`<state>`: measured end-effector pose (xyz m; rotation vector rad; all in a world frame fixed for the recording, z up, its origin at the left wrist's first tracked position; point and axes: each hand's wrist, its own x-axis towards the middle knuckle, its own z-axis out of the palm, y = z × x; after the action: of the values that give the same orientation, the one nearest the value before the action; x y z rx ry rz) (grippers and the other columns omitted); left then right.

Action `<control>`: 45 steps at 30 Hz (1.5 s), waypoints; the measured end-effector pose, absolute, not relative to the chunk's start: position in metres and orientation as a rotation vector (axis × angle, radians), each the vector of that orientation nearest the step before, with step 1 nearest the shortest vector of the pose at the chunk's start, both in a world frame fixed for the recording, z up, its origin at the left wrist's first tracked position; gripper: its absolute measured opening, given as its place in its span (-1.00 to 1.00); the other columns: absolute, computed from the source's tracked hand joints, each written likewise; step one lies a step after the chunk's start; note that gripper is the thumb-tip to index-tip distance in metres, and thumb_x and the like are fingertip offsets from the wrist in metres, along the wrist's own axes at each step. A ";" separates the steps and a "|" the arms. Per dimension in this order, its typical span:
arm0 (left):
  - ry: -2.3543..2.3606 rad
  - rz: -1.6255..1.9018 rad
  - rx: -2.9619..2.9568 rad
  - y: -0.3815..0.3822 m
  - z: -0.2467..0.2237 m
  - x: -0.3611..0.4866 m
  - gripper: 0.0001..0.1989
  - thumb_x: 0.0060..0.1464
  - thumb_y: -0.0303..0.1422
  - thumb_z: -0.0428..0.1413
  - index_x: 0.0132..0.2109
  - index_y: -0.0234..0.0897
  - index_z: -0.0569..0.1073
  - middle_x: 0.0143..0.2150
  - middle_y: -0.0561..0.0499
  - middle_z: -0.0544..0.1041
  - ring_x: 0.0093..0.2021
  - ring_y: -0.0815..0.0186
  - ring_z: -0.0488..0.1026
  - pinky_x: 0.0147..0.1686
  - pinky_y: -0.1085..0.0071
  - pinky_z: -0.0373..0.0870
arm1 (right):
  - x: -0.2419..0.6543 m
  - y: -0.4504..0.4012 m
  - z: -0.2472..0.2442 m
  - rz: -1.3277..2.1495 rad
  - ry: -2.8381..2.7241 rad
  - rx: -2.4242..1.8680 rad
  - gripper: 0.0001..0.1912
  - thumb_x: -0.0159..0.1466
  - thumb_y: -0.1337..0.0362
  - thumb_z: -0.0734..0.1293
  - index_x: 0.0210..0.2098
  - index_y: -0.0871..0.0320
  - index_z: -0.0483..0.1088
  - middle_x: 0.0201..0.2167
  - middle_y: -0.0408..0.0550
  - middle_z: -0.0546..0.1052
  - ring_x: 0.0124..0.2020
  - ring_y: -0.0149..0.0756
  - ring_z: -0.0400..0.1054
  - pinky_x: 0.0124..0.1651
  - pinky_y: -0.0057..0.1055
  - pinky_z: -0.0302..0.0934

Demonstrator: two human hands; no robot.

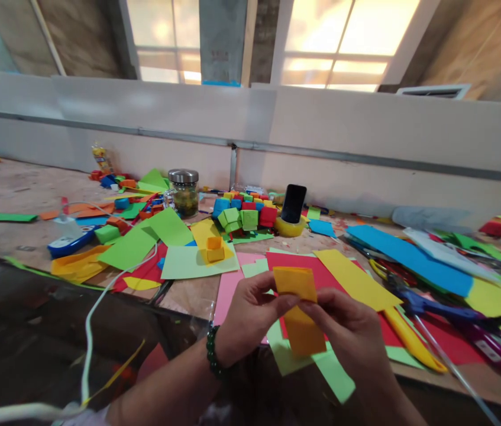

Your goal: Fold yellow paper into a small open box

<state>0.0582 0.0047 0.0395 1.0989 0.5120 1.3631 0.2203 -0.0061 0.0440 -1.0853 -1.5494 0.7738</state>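
Observation:
Both hands pinch a folded strip of orange-yellow paper (306, 331) in front of me, over the table's front edge. My left hand (250, 316) grips its left side with thumb and fingers, and a dark beaded bracelet is on that wrist. My right hand (354, 328) holds the right side, the two thumbs nearly meeting at the middle of the strip. Below and behind the hands lie a red sheet (330, 275) and pale green sheets (336, 373). A small orange folded paper box (215, 251) stands on a pale green sheet beyond my left hand.
Several folded paper cubes (249, 219) are piled at the back, beside a phone (293, 203) propped in a yellow tape roll (290, 228). A lidded glass jar (184, 192) stands further left. A yellow-handled cutter (412, 340), a purple tool (492, 346) and a white cable (90, 331) lie nearer.

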 end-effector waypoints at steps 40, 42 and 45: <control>0.638 1.353 1.384 -0.009 0.023 0.073 -0.75 0.11 -0.30 0.20 -0.11 -0.30 0.40 -0.22 -0.05 0.47 -0.21 0.28 0.42 -0.19 0.43 0.37 | 0.223 -0.016 0.044 0.062 -1.708 -0.904 -0.83 0.20 0.45 0.37 -0.27 0.05 0.41 -0.35 -0.10 0.55 -0.33 -0.28 0.46 -0.23 -0.34 0.39; 0.646 1.389 1.464 -0.009 0.026 0.070 -0.72 0.09 -0.34 0.20 -0.06 -0.31 0.41 -0.15 -0.08 0.49 -0.15 0.25 0.43 -0.11 0.40 0.37 | 0.224 -0.017 0.046 0.025 -1.739 -0.872 -0.80 0.19 0.48 0.36 -0.26 0.05 0.41 -0.35 -0.10 0.55 -0.31 -0.30 0.47 -0.23 -0.35 0.39; 0.638 1.437 1.556 -0.008 0.032 0.062 -0.54 0.05 -0.36 0.23 0.11 -0.28 0.37 0.03 -0.14 0.48 0.02 0.17 0.41 0.06 0.32 0.30 | 0.225 -0.017 0.052 -0.100 -1.821 -0.831 -0.76 0.17 0.52 0.37 -0.26 0.05 0.40 -0.35 -0.12 0.57 -0.30 -0.31 0.49 -0.21 -0.36 0.38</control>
<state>0.0624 -0.0084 0.0317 1.5563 0.6383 1.4365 0.2247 -0.0171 0.0523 -0.8309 -1.8214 -0.0996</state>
